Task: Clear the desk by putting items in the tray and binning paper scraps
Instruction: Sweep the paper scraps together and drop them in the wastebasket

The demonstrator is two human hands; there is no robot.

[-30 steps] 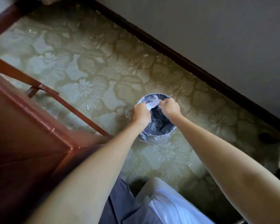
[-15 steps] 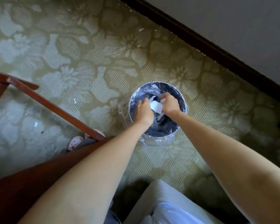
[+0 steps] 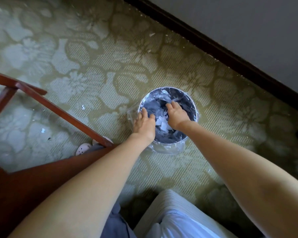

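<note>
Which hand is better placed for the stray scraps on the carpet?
Probably left: at the bin, the left hand is nearer those scraps; the right hand is farther across.

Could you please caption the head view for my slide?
Left hand and right hand open over bin with paper scraps.

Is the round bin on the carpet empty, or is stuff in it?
Not empty: white paper scraps lie inside the round silver-rimmed bin with clear plastic liner.

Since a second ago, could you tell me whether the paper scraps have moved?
Yes: the paper scraps have dropped from rim height to deeper inside the bin.
</note>
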